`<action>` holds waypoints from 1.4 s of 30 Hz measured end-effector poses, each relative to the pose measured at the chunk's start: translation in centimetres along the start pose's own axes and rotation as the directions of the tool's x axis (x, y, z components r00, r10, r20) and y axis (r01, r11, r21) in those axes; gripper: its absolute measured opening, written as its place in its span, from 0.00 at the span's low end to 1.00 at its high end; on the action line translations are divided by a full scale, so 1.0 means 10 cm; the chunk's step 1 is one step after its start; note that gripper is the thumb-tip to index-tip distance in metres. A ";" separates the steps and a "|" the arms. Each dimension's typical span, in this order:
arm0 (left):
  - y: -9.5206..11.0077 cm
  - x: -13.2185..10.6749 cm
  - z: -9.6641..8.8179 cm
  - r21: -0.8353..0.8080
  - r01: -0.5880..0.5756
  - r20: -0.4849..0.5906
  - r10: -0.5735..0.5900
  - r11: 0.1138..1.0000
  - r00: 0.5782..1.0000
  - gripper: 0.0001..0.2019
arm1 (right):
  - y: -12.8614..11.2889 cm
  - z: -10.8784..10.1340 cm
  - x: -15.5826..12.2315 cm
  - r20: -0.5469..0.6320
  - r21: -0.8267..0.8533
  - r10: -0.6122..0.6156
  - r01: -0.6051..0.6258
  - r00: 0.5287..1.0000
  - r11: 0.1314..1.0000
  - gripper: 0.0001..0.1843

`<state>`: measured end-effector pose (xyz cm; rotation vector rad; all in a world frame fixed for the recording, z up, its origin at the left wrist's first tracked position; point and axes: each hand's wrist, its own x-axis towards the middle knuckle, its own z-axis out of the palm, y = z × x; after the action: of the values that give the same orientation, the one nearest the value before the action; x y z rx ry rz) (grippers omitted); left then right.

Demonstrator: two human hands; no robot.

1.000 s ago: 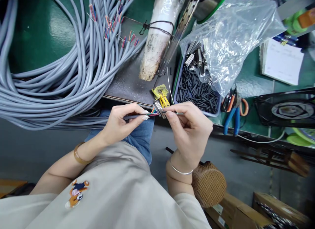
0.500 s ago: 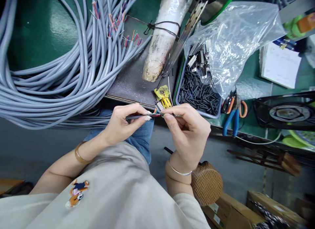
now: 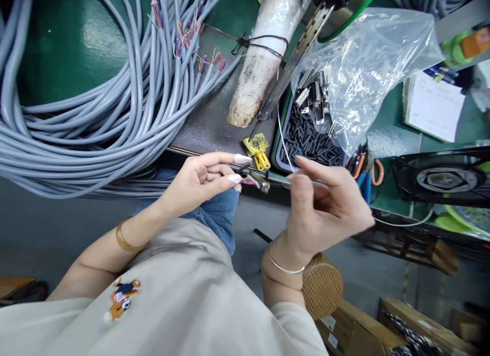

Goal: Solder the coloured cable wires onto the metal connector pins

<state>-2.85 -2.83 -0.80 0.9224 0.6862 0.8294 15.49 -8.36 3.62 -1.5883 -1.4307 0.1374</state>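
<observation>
Centrally, the left hand [image 3: 202, 180] pinches multicoloured thin wires [image 3: 250, 179] beside a silvery metal connector [image 3: 264, 185]; the right hand [image 3: 325, 208] grips unclearly.

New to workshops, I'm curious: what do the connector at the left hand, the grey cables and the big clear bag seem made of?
Connector: probably metal, judging by its silvery glint, though blurred.
Grey cables: satin plastic or rubber sheaths, from their smooth sheen and curves.
Clear bag: thin glossy plastic film, see-through and crinkled.
</observation>
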 end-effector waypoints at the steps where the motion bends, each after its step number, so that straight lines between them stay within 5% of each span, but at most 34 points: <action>1: 0.01 0.01 0.00 -0.016 -0.004 -0.005 0.004 1.000 1.000 0.17 | -0.01 -0.01 0.00 -0.042 -0.017 0.007 -0.007 0.999 1.000 0.08; 7: 0.01 0.02 0.02 -0.028 0.002 -0.013 -0.002 1.000 1.000 0.09 | 0.02 0.01 0.00 0.254 -0.017 0.082 -0.080 0.964 0.997 0.11; 13: -0.02 0.01 0.00 -0.047 0.064 -0.023 -0.065 0.997 0.998 0.11 | 0.07 0.10 0.06 0.409 0.065 0.157 -0.201 0.899 0.978 0.08; 20: -0.04 0.04 -0.05 -0.119 0.063 0.021 -0.061 0.991 0.998 0.16 | 0.21 0.11 0.03 0.551 0.287 0.272 -0.485 0.789 0.826 0.18; 25: -0.03 0.02 -0.05 0.063 -0.172 0.077 0.167 0.983 0.983 0.09 | 0.28 0.22 -0.04 0.568 0.416 0.302 -0.584 0.766 0.697 0.14; 29: -0.05 0.02 -0.03 0.372 -0.457 0.130 0.442 0.808 0.887 0.04 | 0.23 0.26 -0.10 0.442 0.389 0.274 -0.457 0.854 0.800 0.12; 32: -0.08 0.05 -0.01 0.448 -0.470 0.076 0.491 0.760 0.868 0.03 | 0.19 0.24 -0.10 0.331 0.274 0.185 -0.282 0.925 0.919 0.11; 35: -0.09 0.09 0.01 0.360 -0.380 -0.035 0.420 0.852 0.907 0.02 | 0.19 0.21 -0.07 0.236 0.212 0.132 -0.184 0.963 0.960 0.11; 39: -0.08 0.14 0.00 0.230 -0.229 -0.155 0.268 0.946 0.951 0.06 | 0.17 0.18 -0.02 -0.106 0.376 0.034 0.009 0.994 0.927 0.11; 42: -0.06 0.18 -0.02 0.175 -0.164 -0.204 0.198 0.971 0.959 0.09 | 0.15 0.18 -0.04 -0.128 0.372 0.053 -0.001 0.990 0.928 0.11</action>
<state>-1.90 -1.46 -1.65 1.0559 0.8780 1.0637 15.27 -7.48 1.39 -1.2788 -1.1947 0.2932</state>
